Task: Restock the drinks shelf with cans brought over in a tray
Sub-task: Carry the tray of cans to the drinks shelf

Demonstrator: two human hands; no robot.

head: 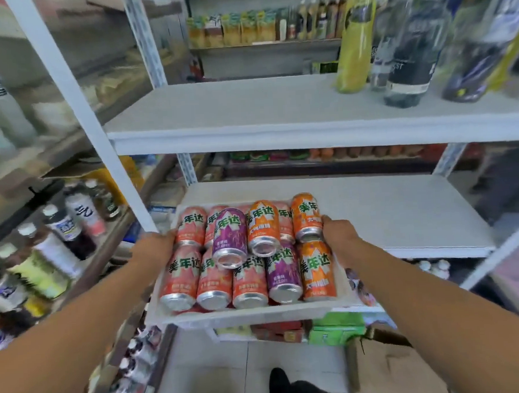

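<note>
Two loose cans, a purple can (pixel 229 238) and an orange can (pixel 263 227), ride atop the pile in the white plastic tray (pixel 252 317), gripped between left hand (pixel 154 247) and right hand (pixel 340 232) before the empty white shelf (pixel 403 206); any tilt probably rolls them off.

White tray (pixel 258 315) of cans (pixel 249 282) – far end over the grey shelf (pixel 403 212)

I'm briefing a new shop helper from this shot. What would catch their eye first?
The white tray packed with cans lying on their sides, mostly red-orange, a few orange and purple, held at both sides by the left hand and right hand. Behind it, the middle shelf lies bare.
</note>
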